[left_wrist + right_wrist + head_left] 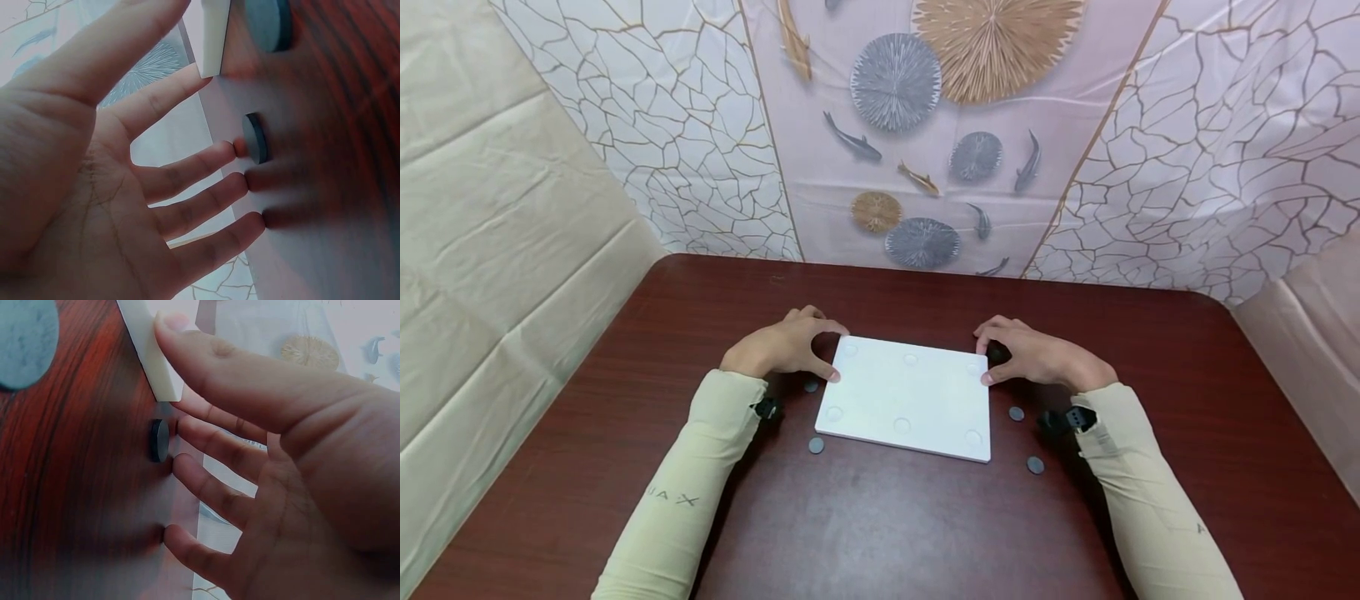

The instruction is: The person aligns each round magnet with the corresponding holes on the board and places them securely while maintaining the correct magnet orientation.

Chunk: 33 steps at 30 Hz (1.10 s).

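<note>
A white rectangular board (910, 392) with several shallow round recesses lies level at the middle of the brown table. My left hand (782, 346) holds its far left corner, thumb on the left edge and index fingertip at the corner. At the far right corner, my right hand (1037, 354) has the board between thumb and index finger. The other fingers of both hands extend down to the tabletop. Just beyond the left fingertips stands a dark disc (255, 137); another dark disc (160, 440) sits beside the right fingertips.
Grey discs lie on the table (880, 533) on both sides of the board: a near left disc (816, 445), a right disc (1016, 413) and a near right disc (1035, 465). A patterned cloth (925, 192) hangs along the table's far edge.
</note>
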Available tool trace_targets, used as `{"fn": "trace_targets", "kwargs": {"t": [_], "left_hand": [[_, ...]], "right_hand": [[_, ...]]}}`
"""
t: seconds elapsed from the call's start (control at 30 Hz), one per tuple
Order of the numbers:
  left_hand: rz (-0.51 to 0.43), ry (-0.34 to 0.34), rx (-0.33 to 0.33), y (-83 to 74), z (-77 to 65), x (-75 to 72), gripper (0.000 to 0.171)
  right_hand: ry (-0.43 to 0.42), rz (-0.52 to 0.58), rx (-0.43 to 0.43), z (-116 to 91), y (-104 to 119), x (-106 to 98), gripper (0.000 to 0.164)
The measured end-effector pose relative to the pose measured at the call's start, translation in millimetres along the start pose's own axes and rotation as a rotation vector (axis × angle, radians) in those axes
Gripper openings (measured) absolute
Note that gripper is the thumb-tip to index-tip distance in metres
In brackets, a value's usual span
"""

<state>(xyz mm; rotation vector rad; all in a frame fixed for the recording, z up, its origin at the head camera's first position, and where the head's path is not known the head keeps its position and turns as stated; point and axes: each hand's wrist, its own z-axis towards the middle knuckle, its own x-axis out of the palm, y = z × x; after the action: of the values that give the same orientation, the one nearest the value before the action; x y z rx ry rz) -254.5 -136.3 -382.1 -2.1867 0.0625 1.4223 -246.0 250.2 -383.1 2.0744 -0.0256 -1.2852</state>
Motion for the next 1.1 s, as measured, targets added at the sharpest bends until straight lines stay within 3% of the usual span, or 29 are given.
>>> {"fn": "trace_targets", "kwargs": {"t": [1.1], "left_hand": [[0.022, 0.004, -0.013, -7.3, 0.0, 4.4, 0.074]], "right_hand": [[0.052, -0.004, 0.007, -3.6, -2.5, -6.3, 0.025]]}}
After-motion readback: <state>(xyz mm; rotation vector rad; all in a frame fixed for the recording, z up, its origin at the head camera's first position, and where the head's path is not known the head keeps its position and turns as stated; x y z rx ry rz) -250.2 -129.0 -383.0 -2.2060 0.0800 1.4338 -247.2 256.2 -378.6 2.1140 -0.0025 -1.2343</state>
